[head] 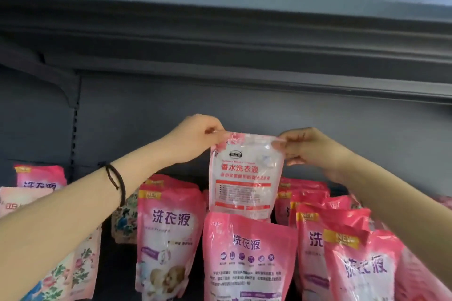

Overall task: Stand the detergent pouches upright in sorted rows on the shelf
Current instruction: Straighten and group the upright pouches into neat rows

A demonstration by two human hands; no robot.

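A pale pink and white detergent pouch with red lettering hangs upright above the shelf's middle row, its back panel facing me. My left hand pinches its top left corner and my right hand pinches its top right corner. Its bottom edge sits just behind a pink pouch that stands upright with its back to me. More pink pouches stand left of it and several crowd together to the right, some leaning.
Floral-printed pouches lean at the lower left under my left forearm, with another pink pouch behind them. The grey back panel and the upper shelf's underside close the space above.
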